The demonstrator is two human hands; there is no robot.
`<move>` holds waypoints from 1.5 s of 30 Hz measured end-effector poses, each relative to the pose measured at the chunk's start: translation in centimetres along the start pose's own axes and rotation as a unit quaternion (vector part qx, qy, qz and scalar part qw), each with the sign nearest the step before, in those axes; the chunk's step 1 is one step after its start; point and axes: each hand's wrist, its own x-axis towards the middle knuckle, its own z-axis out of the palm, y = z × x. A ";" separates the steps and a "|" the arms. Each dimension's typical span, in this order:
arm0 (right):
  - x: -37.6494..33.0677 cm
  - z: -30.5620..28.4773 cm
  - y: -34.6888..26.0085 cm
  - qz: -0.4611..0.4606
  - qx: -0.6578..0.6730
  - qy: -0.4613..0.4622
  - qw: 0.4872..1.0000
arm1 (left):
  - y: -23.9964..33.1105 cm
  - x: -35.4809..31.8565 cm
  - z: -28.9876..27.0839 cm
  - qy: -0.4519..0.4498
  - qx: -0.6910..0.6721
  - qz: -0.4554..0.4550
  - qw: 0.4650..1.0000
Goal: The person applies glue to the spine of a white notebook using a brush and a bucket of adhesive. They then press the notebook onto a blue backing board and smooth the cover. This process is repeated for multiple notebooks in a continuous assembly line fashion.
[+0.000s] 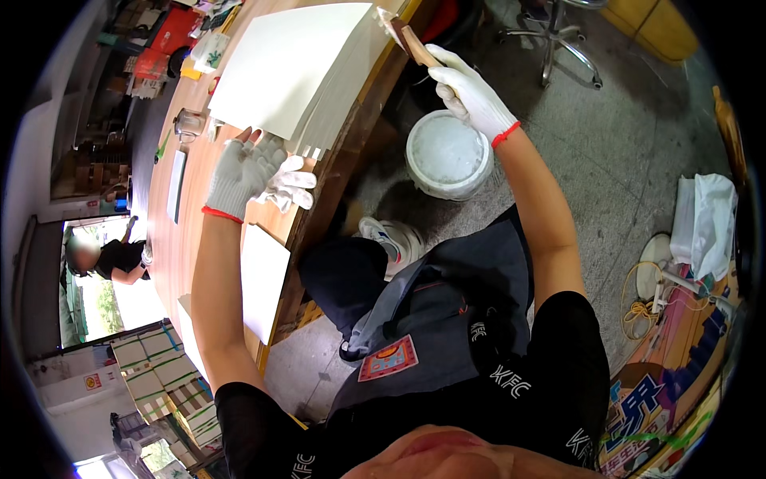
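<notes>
White-gloved left hand (243, 172) lies spread flat on the paper stack (291, 68) at the table (187, 227) edge. Right hand (471, 92) pinches a brush (403, 36) against the stack's side (bucket (447, 156) below). Risk: sheets could shift if pressure slackens.

A stack of sheets (291, 68) lies on the long table (191, 207); a bucket (448, 156) stands on the floor right of it, below the brush (405, 38).
</notes>
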 end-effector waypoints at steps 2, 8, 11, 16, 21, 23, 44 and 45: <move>-0.1 0.8 -0.8 -0.001 -0.019 0.012 1.000 | 0.1 0.0 0.0 0.005 0.008 0.014 1.000; -0.7 -2.9 0.6 0.015 0.011 -0.097 0.995 | -0.8 -2.6 2.7 -0.006 0.013 -0.003 1.000; -1.1 -2.6 -0.7 -0.003 -0.035 -0.011 0.999 | -1.1 -2.8 2.8 0.001 -0.030 -0.007 1.000; -0.1 -1.3 -1.1 0.027 -0.025 -0.015 0.999 | -1.3 -2.9 3.9 -0.002 0.009 0.007 1.000; -2.5 -4.0 0.0 0.102 -0.068 -0.175 0.977 | -1.0 -2.1 2.4 0.019 0.016 0.020 0.999; -4.8 -3.3 -0.2 0.080 -0.028 -0.123 0.989 | -0.9 -1.9 1.4 0.017 0.026 0.030 0.999; -6.4 -5.0 7.4 -0.182 -0.150 0.083 0.968 | -1.2 -1.7 1.8 0.004 0.003 0.017 1.000; -6.3 -4.5 7.5 -0.197 -0.161 0.102 0.962 | -1.3 -1.9 1.9 0.004 0.005 0.018 1.000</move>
